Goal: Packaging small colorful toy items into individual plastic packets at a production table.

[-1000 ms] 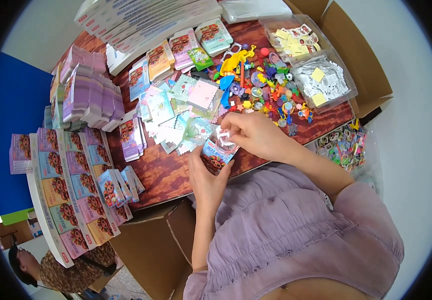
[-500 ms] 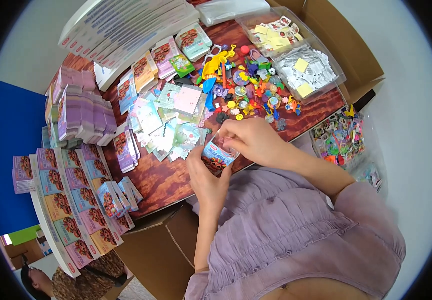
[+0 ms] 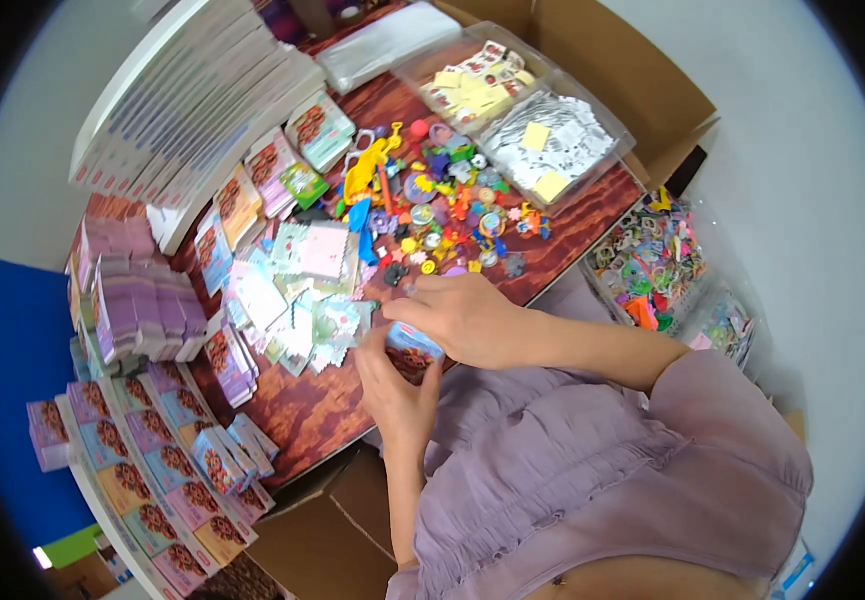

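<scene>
Near the table's front edge, my left hand (image 3: 392, 392) holds a small blue printed cardboard box (image 3: 413, 352) between thumb and fingers. My right hand (image 3: 464, 318) is closed over the box's upper end, its fingers curled against it; the fingertips are partly hidden. To the left of the box lie overlapping pastel packets with zigzag edges (image 3: 324, 250). Beyond my hands spreads a pile of small colourful plastic toys (image 3: 432, 205).
Stacked purple boxes (image 3: 152, 310) and a display tray of small boxes (image 3: 157, 440) line the left side. At the back stand white-edged stacks (image 3: 192, 100). Clear trays of paper pieces (image 3: 552, 140) sit far right; a bag of trinkets (image 3: 647, 260) is beside the table. Below is an open carton (image 3: 327, 520).
The view has shifted, so the table contents appear farther left. My right hand has moved from a pinch above the box's open top to closing around its upper end.
</scene>
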Tool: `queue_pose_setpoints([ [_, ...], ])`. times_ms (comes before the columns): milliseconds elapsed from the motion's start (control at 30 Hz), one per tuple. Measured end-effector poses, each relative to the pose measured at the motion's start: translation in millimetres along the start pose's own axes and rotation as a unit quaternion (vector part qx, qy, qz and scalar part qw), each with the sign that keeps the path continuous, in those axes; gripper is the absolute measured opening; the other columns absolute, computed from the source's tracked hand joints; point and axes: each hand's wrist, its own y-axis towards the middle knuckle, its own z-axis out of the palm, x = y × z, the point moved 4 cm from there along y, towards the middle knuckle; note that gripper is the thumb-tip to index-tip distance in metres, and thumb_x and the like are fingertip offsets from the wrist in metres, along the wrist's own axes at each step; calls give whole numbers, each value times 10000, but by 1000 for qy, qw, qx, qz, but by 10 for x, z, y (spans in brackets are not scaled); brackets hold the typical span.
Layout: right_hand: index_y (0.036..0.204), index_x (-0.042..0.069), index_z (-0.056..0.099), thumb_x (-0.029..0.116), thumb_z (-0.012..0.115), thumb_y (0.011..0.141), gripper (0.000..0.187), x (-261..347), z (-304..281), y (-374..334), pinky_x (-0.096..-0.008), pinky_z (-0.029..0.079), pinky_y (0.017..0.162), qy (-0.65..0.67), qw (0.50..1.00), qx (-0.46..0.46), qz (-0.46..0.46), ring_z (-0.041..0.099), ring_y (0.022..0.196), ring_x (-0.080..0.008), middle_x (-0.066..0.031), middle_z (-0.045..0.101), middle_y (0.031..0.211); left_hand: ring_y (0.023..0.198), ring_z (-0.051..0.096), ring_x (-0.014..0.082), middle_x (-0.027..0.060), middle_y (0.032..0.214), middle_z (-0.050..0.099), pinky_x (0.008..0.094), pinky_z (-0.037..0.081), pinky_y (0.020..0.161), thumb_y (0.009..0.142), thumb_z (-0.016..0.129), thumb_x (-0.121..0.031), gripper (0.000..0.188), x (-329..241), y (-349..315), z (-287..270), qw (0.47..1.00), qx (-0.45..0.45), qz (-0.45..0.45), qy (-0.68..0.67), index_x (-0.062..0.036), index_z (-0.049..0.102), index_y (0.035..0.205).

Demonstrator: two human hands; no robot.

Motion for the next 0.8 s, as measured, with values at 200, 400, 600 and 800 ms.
queue_pose_setpoints([
  [200,1117,66,612,74,667,772,349,-19,-153,-56,-405,518,663,-2,999,-24,-47,646,835,-276,-101,647,912,1136,533,374,189,1244,506,429,457,935,673,845,-72,765,81,19,177,993,58,-43,-90,-23,435,1316],
  [400,1209,86,606,106,626,814,396,-151,-512,-65,-401,477,648,195,978,-1,73,600,765,-295,-109,558,821,1142,531,383,195,1213,503,419,451,949,659,855,-59,783,-4,49,236,952,56,-142,-267,-12,430,1315],
  [600,1172,101,621,138,628,866,309,-100,-460,-158,-400,468,649,-26,999,24,17,600,760,-295,-103,595,911,1143,542,278,158,1253,469,384,495,920,723,814,-7,714,-61,161,294,990,81,-9,-116,-7,428,1324],
  [800,982,27,665,175,684,849,200,-1181,-1270,-293,-365,508,740,-35,939,-173,294,650,827,-275,-121,669,854,1026,552,175,113,1183,497,316,539,854,719,817,9,748,60,139,277,970,58,-95,-218,2,396,1337],
])
